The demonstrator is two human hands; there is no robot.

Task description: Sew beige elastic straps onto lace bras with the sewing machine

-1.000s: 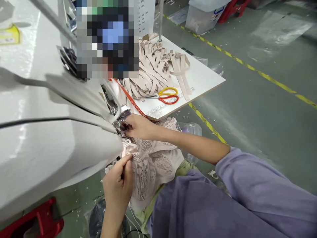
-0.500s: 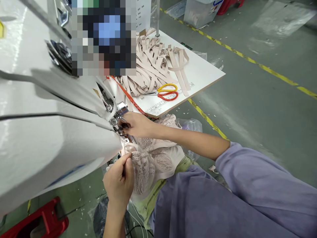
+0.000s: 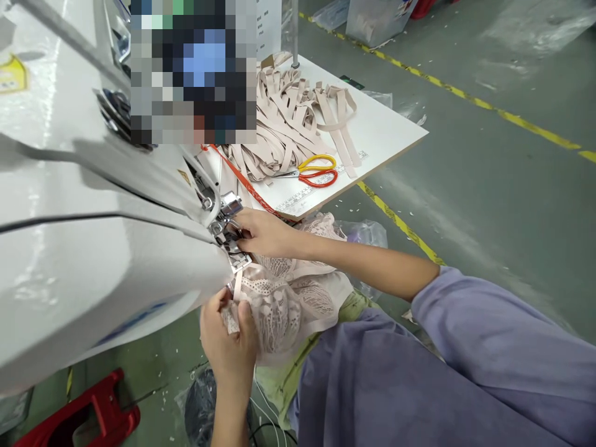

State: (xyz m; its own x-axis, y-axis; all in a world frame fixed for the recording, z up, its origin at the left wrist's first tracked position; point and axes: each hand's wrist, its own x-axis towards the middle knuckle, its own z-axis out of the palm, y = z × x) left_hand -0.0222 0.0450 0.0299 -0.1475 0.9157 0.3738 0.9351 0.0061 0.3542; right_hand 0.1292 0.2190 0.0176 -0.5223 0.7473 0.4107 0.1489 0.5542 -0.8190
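A pale pink lace garment (image 3: pixel 279 316) is draped below the metal foot parts (image 3: pixel 228 233) of a white sewing machine (image 3: pixel 162 267), its lower part lying over a green cloth (image 3: pixel 284 379) beside purple clothing (image 3: pixel 363 372). Of the two hands, the left hand (image 3: pixel 230 338) is placed at the garment's near left edge, where lace is gathered between the thumb and the curled fingers. A narrow pale strip (image 3: pixel 238 285) is seen running down from the metal plate (image 3: pixel 242 261), just beside the left fingertips. The right hand (image 3: pixel 261 233) is reached in from the right and held at the foot parts, with its fingers bent; its fingertips are partly hidden by metal, so whether anything is pinched there cannot be told.

Beyond the right hand, a white bench (image 3: pixel 391 136) is covered in part by a loose heap of pale fabric strips (image 3: pixel 284 124). A pair of scissors (image 3: pixel 305 174) with one yellow and one red handle loop is laid at the near side of the heap, beside a ruler scale (image 3: pixel 298 202) marked on the bench. A red ribbon (image 3: pixel 246 183) is stretched along the bench's left side. A clear plastic bag (image 3: pixel 372 236) can be seen behind the right forearm, and a red stool (image 3: pixel 105 403) is set on the floor at the lower left, near a dark plastic bag (image 3: pixel 200 406). Yellow and black tape (image 3: pixel 400 223) is laid across the green floor (image 3: pixel 512 205)
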